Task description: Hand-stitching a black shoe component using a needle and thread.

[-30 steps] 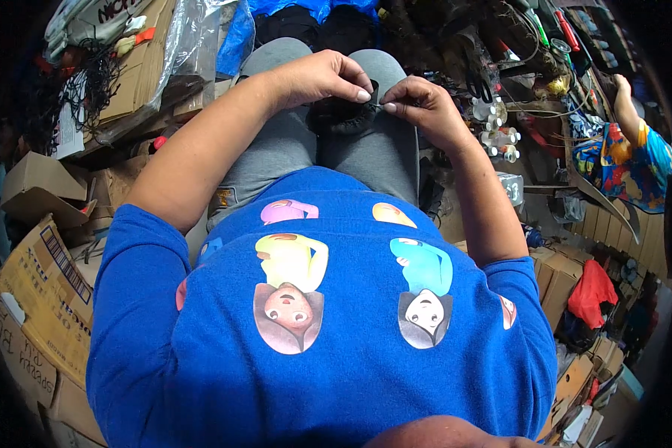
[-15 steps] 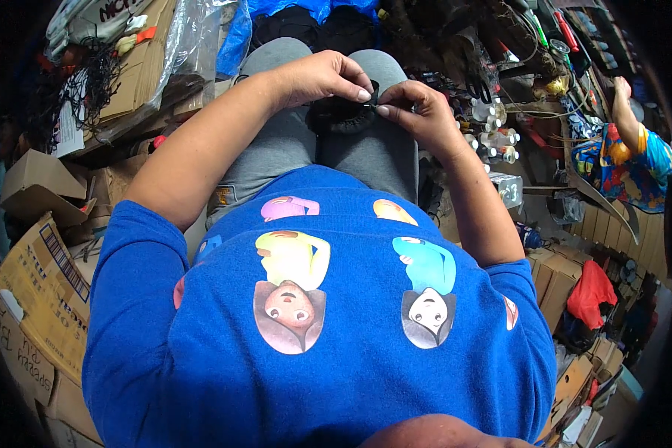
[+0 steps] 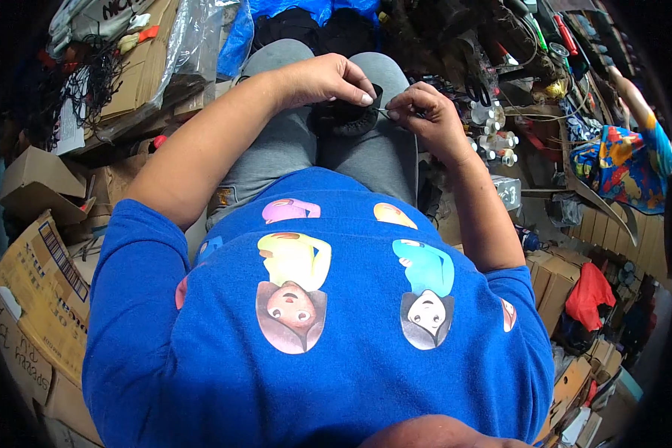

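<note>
A small black rounded piece [image 3: 345, 123] with a ruffled lower edge rests on my lap, between the knees of my grey trousers [image 3: 276, 142]. My left hand [image 3: 343, 81] pinches its upper right rim between thumb and fingers. Just right of that rim, my right hand [image 3: 428, 116] is closed, thumb against forefinger, on a thin pale needle-like tool [image 3: 382, 110]. The tool's tip points left at the black piece; whether it enters the material I cannot tell. The inside of the piece is dark.
Clear plastic bottles [image 3: 493, 134] crowd the floor right of my knee. A co-worker's bright patterned sleeve [image 3: 658, 145] and arm show at far right. Cardboard boxes [image 3: 45, 187] and a plastic-wrapped stack [image 3: 145, 67] lie left; a red bag [image 3: 590, 295] lies right.
My right hand has moved slightly right, away from the black piece, and more of the thin tool shows. My left hand keeps its pinch. The co-worker's arm has shifted.
</note>
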Available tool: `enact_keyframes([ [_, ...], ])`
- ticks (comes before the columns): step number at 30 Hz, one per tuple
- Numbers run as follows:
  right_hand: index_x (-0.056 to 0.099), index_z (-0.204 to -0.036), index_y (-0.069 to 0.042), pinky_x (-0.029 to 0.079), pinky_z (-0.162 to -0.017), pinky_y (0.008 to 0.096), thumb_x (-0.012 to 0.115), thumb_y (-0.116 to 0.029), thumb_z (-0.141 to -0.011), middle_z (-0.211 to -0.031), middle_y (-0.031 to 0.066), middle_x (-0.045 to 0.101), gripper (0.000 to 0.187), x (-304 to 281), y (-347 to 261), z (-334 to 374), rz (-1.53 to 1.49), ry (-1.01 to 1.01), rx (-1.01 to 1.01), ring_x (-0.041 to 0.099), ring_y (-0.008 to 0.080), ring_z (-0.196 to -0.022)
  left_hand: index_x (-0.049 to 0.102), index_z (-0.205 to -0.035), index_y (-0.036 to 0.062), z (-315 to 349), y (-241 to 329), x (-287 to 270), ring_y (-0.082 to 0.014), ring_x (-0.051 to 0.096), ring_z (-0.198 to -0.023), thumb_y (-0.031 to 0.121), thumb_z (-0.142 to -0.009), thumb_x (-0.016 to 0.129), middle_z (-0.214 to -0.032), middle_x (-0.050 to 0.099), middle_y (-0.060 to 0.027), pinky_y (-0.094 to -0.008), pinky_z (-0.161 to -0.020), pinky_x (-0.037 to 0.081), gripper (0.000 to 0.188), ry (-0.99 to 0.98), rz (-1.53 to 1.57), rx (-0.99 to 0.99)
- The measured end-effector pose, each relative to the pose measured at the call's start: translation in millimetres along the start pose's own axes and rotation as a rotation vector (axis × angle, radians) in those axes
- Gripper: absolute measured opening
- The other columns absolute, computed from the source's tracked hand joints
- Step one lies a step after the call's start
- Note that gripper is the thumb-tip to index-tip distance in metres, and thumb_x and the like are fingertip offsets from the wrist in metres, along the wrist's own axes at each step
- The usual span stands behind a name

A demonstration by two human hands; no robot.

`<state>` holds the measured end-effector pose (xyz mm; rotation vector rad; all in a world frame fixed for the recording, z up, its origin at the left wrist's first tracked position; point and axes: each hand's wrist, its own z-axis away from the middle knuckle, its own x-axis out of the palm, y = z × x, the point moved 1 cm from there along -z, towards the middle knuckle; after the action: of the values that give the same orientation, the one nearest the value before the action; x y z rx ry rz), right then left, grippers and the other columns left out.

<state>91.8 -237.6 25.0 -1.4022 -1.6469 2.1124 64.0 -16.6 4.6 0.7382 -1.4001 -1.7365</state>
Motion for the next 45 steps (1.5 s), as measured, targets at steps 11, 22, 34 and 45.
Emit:
enact_keyframes([
  [11,0.068,-0.083,-0.007,0.045,-0.064,0.0245,0.072,-0.004,-0.071,-0.074,0.0007,0.056,0.013,12,0,3,-0.016,0.047,0.007,0.055,0.01,-0.07,0.066,-0.101,-0.0007,-4,-6,-2,-0.0124,0.059,-0.088,0.019,-0.078,0.069,-0.092,0.066,-0.0068,-0.0259,-0.084,0.044,0.03,-0.02,-0.015,-0.039],
  [22,0.067,-0.085,-0.009,0.048,-0.062,0.0342,0.065,-0.001,-0.07,-0.077,0.009,0.058,0.017,12,-29,17,0.304,0.091,-0.083,0.06,0.0243,-0.07,0.062,-0.112,0.0004,-7,7,-4,-0.0148,0.056,-0.103,0.017,-0.08,0.062,-0.105,0.065,-0.009,-0.0279,-0.096,0.038,0.036,-0.209,-0.264,-0.023],
  [34,0.071,-0.092,-0.014,0.049,-0.067,0.0352,0.067,-0.008,-0.072,-0.075,0.0101,0.057,0.022,-10,-24,-19,0.339,-0.269,-0.036,0.06,0.0264,-0.073,0.065,-0.097,-0.0014,-22,8,-9,-0.013,0.061,-0.085,-0.001,-0.074,0.064,-0.089,0.067,-0.0061,-0.0276,-0.083,0.047,0.023,-0.081,-0.28,0.045],
  [45,0.065,-0.09,-0.003,0.044,-0.071,0.0254,0.073,-0.025,-0.076,-0.085,0.0014,0.06,0.027,-10,12,-10,-0.552,-0.201,0.38,0.051,0.0105,-0.076,0.064,-0.091,0.0035,53,18,12,-0.0282,0.059,-0.084,0.017,-0.077,0.067,-0.087,0.061,-0.0122,-0.0332,-0.075,0.046,0.02,0.419,-0.683,0.126],
])
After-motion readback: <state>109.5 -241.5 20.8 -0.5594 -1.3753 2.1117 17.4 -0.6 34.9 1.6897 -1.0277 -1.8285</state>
